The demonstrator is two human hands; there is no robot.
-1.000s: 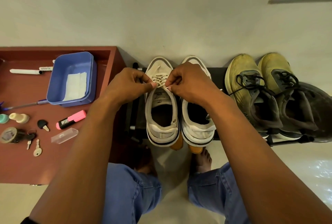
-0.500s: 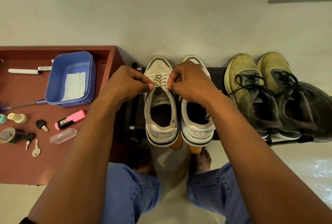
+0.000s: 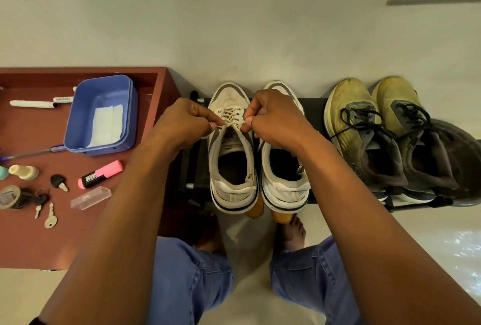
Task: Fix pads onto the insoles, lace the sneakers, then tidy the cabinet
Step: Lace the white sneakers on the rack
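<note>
The left hand (image 3: 182, 123) and right hand (image 3: 273, 119) each have fingers curled, pinching an end of the cream lace (image 3: 231, 123) drawn taut between them; that grip sits over the tongue of the left white sneaker (image 3: 231, 158). Touching it on the right-hand side stands the other white sneaker (image 3: 283, 181), both on a black shoe rack (image 3: 313, 113). Further right sit yellow sneakers (image 3: 351, 116). Left of the grip, a red tabletop (image 3: 78, 233) carries a blue tray (image 3: 104, 113), pink highlighter (image 3: 100, 174) and keys (image 3: 50, 218).
</note>
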